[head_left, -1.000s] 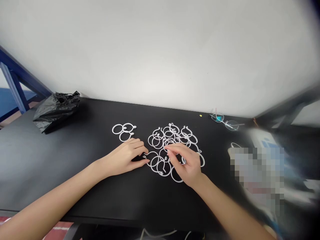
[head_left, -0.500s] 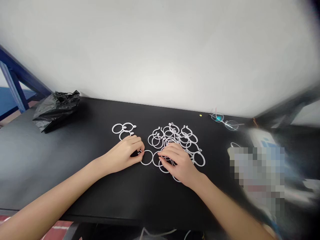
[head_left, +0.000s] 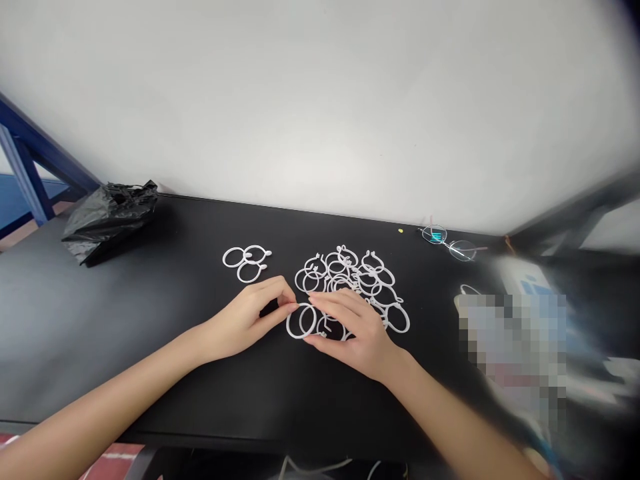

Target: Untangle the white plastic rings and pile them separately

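Observation:
My left hand (head_left: 260, 310) pinches a thin white ring (head_left: 289, 328) between thumb and forefinger at its upper edge. My right hand (head_left: 355, 330) curls around the right side of the same ring, thumb at the lower edge and fingertips near the top. Behind and under my right hand lies a loose pile of white rings (head_left: 399, 318), several of them gapped with small knobbed or looped ends. Three more rings (head_left: 250, 281) overlap in a small group beyond my left hand, their ends joined.
A crumpled black plastic bag (head_left: 110, 217) sits at the back left of the black table (head_left: 225, 407). Eyeglasses (head_left: 463, 251) lie by the wall on the right, near a tiny yellow bit (head_left: 401, 231). A blurred pale package (head_left: 530, 280) occupies the right side.
My left hand has turned the ring and shifted slightly right with it. My right hand has opened wider, its thumb coming down to the ring's lower edge.

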Tool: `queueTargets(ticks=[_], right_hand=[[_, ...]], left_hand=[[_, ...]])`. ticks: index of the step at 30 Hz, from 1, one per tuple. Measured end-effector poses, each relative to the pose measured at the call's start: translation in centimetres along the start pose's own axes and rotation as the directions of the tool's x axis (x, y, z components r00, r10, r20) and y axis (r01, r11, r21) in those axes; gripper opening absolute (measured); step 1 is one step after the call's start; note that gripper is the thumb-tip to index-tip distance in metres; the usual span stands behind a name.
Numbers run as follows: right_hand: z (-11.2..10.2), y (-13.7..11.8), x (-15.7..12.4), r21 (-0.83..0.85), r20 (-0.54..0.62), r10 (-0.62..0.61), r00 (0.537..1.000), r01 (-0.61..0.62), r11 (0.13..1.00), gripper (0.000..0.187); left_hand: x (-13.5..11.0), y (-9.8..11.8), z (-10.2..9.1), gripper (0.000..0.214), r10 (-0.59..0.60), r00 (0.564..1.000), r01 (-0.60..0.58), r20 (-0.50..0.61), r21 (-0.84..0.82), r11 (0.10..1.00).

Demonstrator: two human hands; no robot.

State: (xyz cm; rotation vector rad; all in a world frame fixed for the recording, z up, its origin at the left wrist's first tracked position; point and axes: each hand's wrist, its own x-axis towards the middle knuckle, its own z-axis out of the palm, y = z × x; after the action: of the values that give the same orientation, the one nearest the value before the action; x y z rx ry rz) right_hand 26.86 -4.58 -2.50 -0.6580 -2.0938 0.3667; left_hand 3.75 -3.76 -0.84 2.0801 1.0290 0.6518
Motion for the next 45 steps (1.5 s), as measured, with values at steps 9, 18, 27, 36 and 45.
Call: queueTargets(ticks=[9,18,27,36,45], right_hand=[[0.2,-0.7,0.1,0.049,-0.002,0.003,1.000,-0.003,0.999,0.039],[0.3,-1.4,0.4,0.103,-0.122,0.165,0.979,-0.153,0.983,0.042],[0.2,-1.2,0.0,0.148,-0.056,0.238,0.970,-0.228,0.962,0.037],[0.1,-1.0,0.4,0.143,-0.117,0.176,0.977,-0.159,0.977,0.033],[0.9,-1.2,-0.2,0.087,-0.182,0.122,0.976,-0.108,0.990,0.050]], left_hand=[[-0.1,0.6,1.7,0.022,-0.056,0.996,0.052,-0.068,-0.054,0.997],[0.0,0.5,0.6,0.018,0.017,1.000,-0.015,0.007,-0.235,0.972],[-0.2,0.5,0.7,0.012,0.075,0.994,-0.090,-0.083,-0.190,0.978],[-0.5,0.2,1.5,0.021,0.275,0.939,-0.281,-0.209,0.000,0.960],[-0.4,0.1,1.4,0.021,0.362,0.893,-0.361,-0.268,0.056,0.931]])
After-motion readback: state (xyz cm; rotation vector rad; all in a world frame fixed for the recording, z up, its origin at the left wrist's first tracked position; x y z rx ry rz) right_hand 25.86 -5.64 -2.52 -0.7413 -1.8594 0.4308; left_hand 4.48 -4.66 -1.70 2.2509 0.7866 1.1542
